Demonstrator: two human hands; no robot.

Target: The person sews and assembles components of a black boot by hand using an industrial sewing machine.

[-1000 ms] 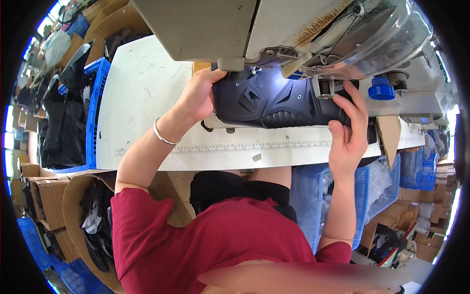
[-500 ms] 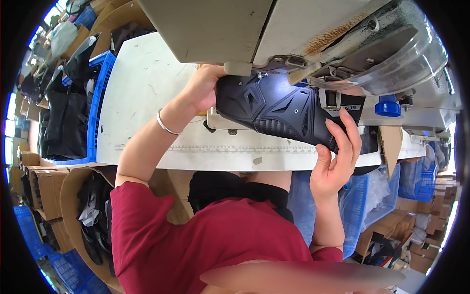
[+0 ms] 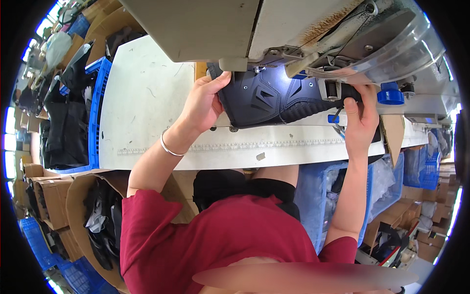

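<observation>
A black moulded panel (image 3: 267,100) with ribs and raised angular shapes lies under the head of a sewing machine (image 3: 215,29), lit by its bright lamp. My left hand (image 3: 205,100) grips the panel's left end, thumb on top and fingers partly hidden beneath. At the right end my right hand (image 3: 362,117) holds the panel between thumb and fingers, close by the roller foot (image 3: 332,89). The machine head covers the panel's far edge. Just left of my right hand is a small blue-and-dark tool (image 3: 335,119), its kind unclear.
A white table (image 3: 142,98) with a printed ruler (image 3: 230,146) spans the front. To the left, a blue crate (image 3: 100,112) holds black pieces; below it stands a cardboard box (image 3: 78,196) of black pieces. Blue bins (image 3: 313,196) stand at the right, and a blue knob (image 3: 390,94) juts from the machine.
The panel has turned, its right end swinging away from me under the machine. My right hand has moved right and farther in with it. My left thumb now lies over the left end.
</observation>
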